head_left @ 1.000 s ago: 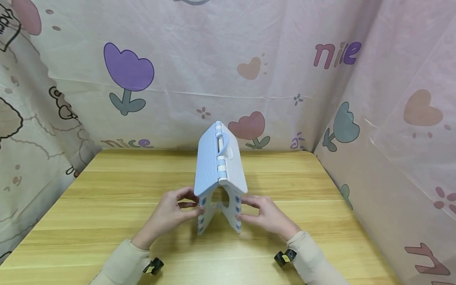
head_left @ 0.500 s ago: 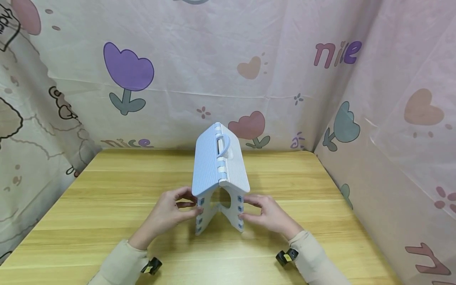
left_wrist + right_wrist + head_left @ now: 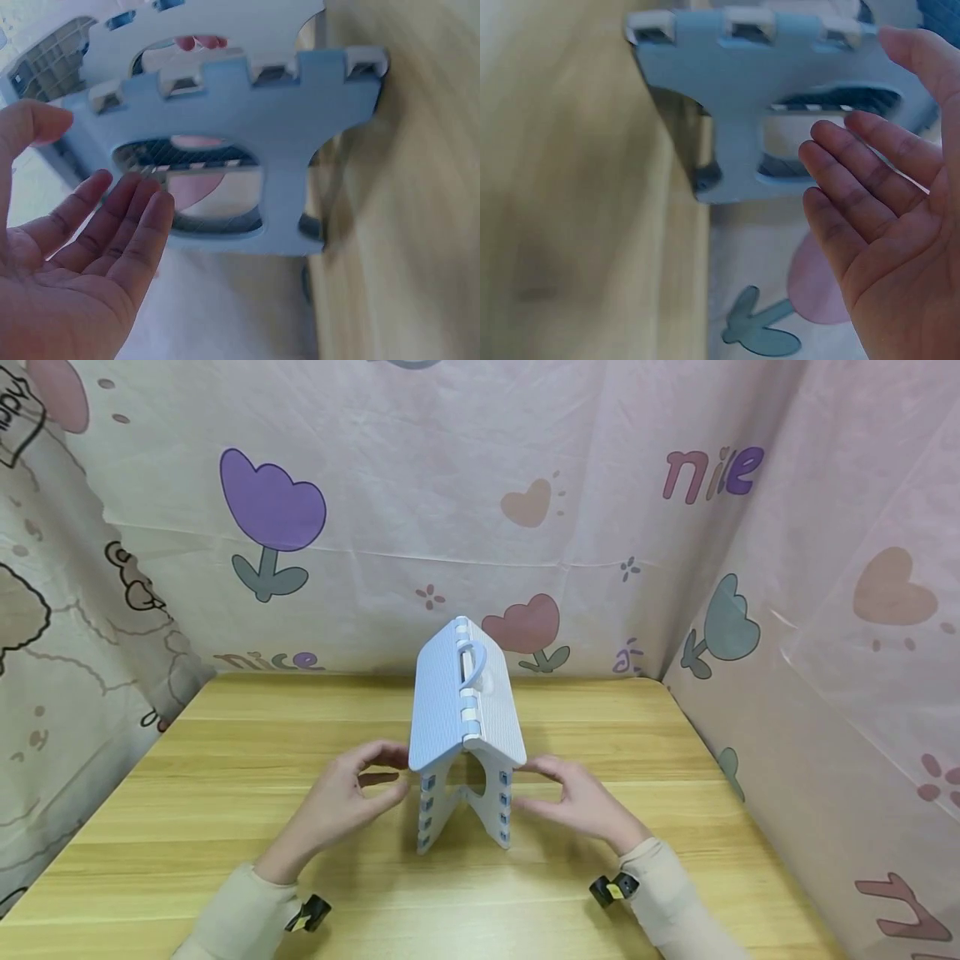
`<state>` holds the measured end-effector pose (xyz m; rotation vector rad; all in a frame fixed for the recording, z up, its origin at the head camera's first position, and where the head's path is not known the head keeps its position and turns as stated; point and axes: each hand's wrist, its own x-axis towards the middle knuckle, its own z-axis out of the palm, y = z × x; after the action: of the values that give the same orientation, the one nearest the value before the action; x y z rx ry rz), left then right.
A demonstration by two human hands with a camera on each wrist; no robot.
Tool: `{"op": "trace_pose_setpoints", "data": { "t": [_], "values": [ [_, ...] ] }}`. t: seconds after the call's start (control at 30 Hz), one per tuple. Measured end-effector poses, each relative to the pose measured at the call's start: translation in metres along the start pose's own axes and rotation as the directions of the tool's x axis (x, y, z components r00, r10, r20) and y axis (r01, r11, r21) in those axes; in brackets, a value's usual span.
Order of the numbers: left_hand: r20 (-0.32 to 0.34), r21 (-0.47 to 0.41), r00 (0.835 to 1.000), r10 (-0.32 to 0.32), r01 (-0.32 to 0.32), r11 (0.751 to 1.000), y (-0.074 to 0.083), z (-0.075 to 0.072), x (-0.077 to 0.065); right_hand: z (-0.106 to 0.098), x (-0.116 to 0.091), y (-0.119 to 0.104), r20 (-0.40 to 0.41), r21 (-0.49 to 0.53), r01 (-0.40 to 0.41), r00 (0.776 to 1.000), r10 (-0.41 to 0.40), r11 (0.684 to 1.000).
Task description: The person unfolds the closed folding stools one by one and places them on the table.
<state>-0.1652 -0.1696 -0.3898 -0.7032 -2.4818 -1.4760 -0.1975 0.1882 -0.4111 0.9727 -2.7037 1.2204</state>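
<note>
A light blue and white plastic folding step stool (image 3: 437,706) stands half folded on the table, its two top panels sloping like a roof. A curved blue carry handle (image 3: 480,667) rises at the hinge line. My left hand (image 3: 337,802) is beside the stool's left leg panel, thumb and fingers spread and holding nothing. In the left wrist view, the fingertips are close by the oval cutout in the blue leg panel (image 3: 285,127). On the opposite side my right hand (image 3: 588,802) holds nothing, its fingers extended near the other leg panel (image 3: 739,97).
The stool stands around the middle of a wood-grain table (image 3: 247,760). A patterned cloth (image 3: 390,510) with tulips and hearts hangs behind the table and along both sides. Small black cameras sit at both wrists, over beige sleeves (image 3: 243,910).
Both hands have let go of the leg panels and drawn outward, left hand to the left, right hand to the right. The stool's legs spread slightly, then shifted a little right.
</note>
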Motion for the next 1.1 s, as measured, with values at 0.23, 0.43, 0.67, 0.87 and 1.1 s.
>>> {"op": "trace_pose_setpoints", "data": {
  "t": [0.23,0.43,0.67,0.87,1.1],
  "values": [
    [-0.078,0.034,0.997,0.018,-0.015,0.999,0.010,-0.022,0.019,-0.028,0.013,-0.009,-0.099,-0.019,0.015,0.995,-0.017,1.000],
    [-0.095,0.063,0.993,0.074,-0.068,0.996,0.017,-0.033,0.043,-0.048,0.033,-0.021,-0.166,-0.048,0.069,0.983,-0.076,0.996],
    [-0.056,0.122,0.996,0.065,-0.058,0.991,0.022,-0.033,0.067,-0.057,0.055,-0.034,-0.174,-0.089,0.067,0.981,-0.082,0.994],
    [-0.011,0.140,0.998,0.059,-0.057,0.989,0.023,-0.027,0.084,-0.056,0.070,-0.039,-0.144,-0.129,0.049,0.987,-0.067,0.990],
    [0.047,0.184,0.996,0.072,-0.079,0.980,0.021,-0.021,0.097,-0.050,0.085,-0.045,-0.080,-0.102,0.063,0.994,-0.071,0.993]
  ]
}}
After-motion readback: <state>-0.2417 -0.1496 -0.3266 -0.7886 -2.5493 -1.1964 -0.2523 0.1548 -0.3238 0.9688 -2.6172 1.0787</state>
